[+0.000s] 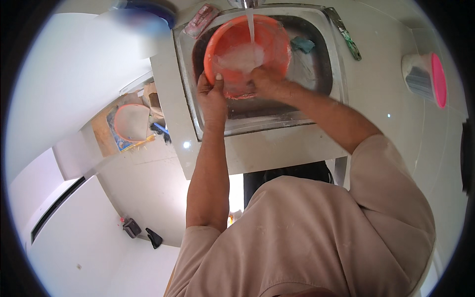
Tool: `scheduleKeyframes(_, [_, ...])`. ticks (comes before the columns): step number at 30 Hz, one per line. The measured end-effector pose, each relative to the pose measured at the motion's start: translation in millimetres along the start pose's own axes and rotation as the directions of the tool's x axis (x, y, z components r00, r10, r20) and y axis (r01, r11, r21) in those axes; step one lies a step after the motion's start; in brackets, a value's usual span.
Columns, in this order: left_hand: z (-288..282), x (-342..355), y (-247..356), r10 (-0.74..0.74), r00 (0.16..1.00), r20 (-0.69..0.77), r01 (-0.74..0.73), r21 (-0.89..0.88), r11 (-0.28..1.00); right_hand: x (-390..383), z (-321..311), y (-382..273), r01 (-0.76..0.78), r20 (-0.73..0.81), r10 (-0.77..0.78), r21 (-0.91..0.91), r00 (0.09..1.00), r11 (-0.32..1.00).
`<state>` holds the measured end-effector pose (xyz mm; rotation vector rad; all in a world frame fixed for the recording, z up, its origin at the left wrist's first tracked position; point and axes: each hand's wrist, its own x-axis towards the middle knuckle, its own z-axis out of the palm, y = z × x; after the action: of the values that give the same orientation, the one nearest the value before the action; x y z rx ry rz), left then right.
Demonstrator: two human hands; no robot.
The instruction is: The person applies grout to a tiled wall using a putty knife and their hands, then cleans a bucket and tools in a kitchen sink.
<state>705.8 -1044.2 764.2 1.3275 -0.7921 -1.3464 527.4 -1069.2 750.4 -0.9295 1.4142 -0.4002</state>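
An orange plastic basin (213, 47) is tilted inside the metal sink (187, 94), with cloudy whitish water in it. From the tap (246, 3) a stream of water runs down into the basin. My left hand (213, 91) is closed on the basin's near-left rim, thumb on top. At the near side of the basin, my right hand (267, 81) has its fingers curled in against the inner wall; anything they hold is hidden. A crumpled teal cloth or sponge (303, 45) lies in the sink, right of the basin.
A pink-red packet (202, 21) lies on the sink's far-left corner. A flat tool with a green-stained handle (349, 42) rests to the right of the sink. Further right is a clear tub with a pink lid (438, 79). Another basin (132, 122) stands on the floor at left.
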Motion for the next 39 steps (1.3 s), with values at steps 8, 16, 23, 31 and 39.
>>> scheduleKeyframes(8, [9.8, 8.3, 11.8, -0.189, 0.981, 0.052, 0.191, -0.036, 0.981, 82.5, -2.7, -10.5, 0.174, -0.34, -0.263, -0.268, 0.903, 0.947])
scheduleKeyframes(16, [8.5, 1.0, 9.7, -0.433, 0.899, 0.059, 0.434, -0.003, 0.901, 51.7, 52.5, -42.6, -0.121, -0.118, 0.134, 0.114, 0.984, 0.986])
scheduleKeyframes(23, [5.3, 9.2, 4.6, -0.412, 0.911, 0.026, 0.413, -0.104, 0.905, 18.3, 33.2, -67.0, 0.02, 0.031, -0.011, -0.322, 0.999, 0.946])
scheduleKeyframes(31, [5.9, 19.7, 16.3, -0.328, 0.944, -0.038, 0.33, 0.129, 0.935, 87.4, 29.3, -48.4, 0.204, -0.33, -0.017, 0.542, 0.944, 0.815])
scheduleKeyframes(39, [35.3, 50.3, 60.1, 0.229, 0.972, 0.06, -0.204, 0.703, 0.682, 72.2, -96.0, -47.8, 0.436, 0.482, -0.776, -0.849, 0.408, -0.298])
